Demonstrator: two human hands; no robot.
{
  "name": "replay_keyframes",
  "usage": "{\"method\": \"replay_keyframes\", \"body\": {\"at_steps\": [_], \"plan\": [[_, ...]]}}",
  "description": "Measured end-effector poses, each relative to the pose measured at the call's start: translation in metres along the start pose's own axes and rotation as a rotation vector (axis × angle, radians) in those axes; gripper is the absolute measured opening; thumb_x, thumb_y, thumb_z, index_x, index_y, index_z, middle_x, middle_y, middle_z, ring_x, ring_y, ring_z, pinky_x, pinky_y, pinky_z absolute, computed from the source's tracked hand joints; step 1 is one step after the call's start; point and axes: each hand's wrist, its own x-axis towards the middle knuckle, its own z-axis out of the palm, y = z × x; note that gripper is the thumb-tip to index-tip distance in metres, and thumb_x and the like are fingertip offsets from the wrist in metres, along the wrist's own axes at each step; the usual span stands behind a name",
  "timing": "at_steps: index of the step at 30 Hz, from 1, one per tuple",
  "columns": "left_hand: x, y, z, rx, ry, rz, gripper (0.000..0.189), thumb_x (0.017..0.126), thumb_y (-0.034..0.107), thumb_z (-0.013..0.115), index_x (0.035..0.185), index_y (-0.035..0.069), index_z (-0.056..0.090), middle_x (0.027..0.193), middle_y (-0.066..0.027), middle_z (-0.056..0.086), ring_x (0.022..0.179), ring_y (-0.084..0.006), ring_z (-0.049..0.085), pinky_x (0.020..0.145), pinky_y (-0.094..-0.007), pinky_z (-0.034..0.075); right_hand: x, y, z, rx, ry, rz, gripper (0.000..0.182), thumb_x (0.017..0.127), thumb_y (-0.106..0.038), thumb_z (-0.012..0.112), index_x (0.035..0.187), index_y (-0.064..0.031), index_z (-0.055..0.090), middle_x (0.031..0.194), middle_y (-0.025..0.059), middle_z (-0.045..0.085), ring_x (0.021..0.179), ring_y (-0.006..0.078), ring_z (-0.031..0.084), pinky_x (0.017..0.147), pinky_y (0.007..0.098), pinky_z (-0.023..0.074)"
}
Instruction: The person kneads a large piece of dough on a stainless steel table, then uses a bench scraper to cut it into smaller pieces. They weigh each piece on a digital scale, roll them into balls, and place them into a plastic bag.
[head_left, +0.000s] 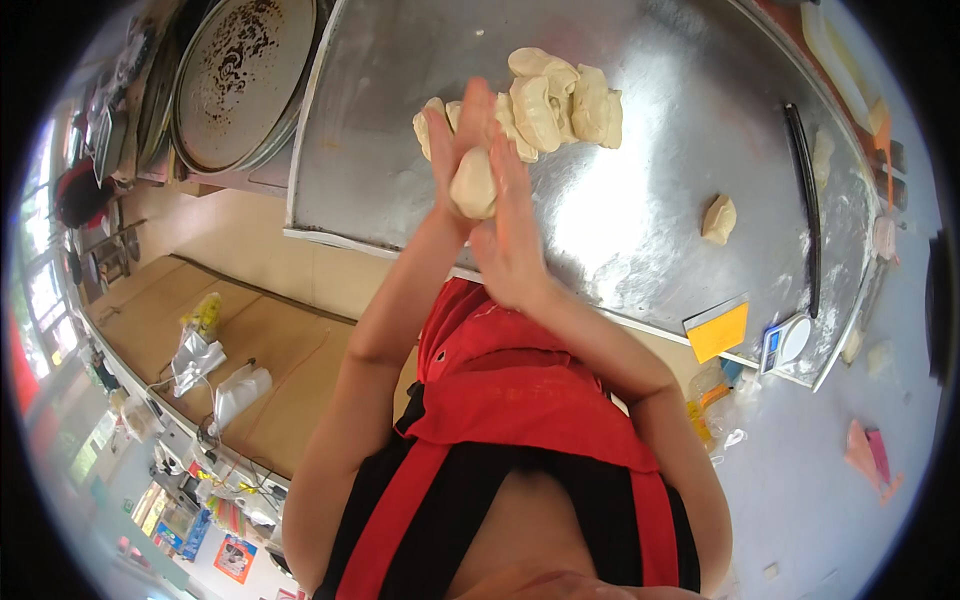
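Note:
A smooth, pale ball of dough (474, 184) is pressed between my two palms above the front part of a metal worktable. My left hand (459, 142) lies against its left side with the fingers stretched forward. Against its right side rests my right hand (514, 232), tilted forward too. Just beyond my fingers, several pieces of dough (535, 112) lie crowded together in a row on the metal tabletop (360, 150); my left hand partly hides some of them. One single dough piece (719, 220) sits apart to the right.
A long dark rod (806, 202) lies along the table's right side. At the front right corner are a yellow-handled dough scraper (716, 330) and a small digital scale (785, 343). Round baking pans (244, 82) stand beyond the table's left edge.

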Motion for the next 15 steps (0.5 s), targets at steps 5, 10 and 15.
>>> {"method": "replay_keyframes", "body": {"at_steps": [5, 10, 15], "plan": [[-0.032, -0.035, -0.002, 0.293, -0.034, 0.121, 0.088, 0.090, 0.074, 0.022, 0.152, 0.012, 0.013, 0.155, -0.0036, 0.023, 0.143, -0.0209, 0.019, 0.116, -0.0377, 0.016, 0.050, 0.037, -0.024, 0.062, -0.010, 0.226, 0.064, 0.096, -0.032, 0.039, 0.148, 0.0008, 0.021, 0.153, 0.0248, 0.020, 0.141, 0.0339, 0.024, 0.111, 0.0371, 0.0266], [0.014, -0.008, -0.031, -0.100, 0.099, 0.069, 0.079, 0.095, 0.066, 0.022, 0.151, 0.010, 0.016, 0.155, -0.0043, 0.023, 0.143, -0.0210, 0.023, 0.115, -0.0379, 0.023, 0.016, -0.001, 0.011, -0.032, 0.044, -0.024, 0.067, 0.099, -0.040, 0.034, 0.149, 0.0013, 0.017, 0.154, 0.0222, 0.022, 0.143, 0.0383, 0.019, 0.113, 0.0423, 0.0211], [-0.021, -0.043, -0.016, -0.077, 0.044, 0.050, 0.070, 0.097, 0.058, 0.037, 0.145, 0.008, 0.031, 0.150, -0.0045, 0.031, 0.134, -0.0204, 0.036, 0.109, -0.0393, 0.030, 0.055, 0.047, -0.020, -0.326, 0.012, 0.055, 0.062, 0.100, -0.040, 0.034, 0.146, 0.0004, 0.029, 0.154, 0.0233, 0.020, 0.142, 0.0433, 0.016, 0.115, 0.0468, 0.0158]]}}
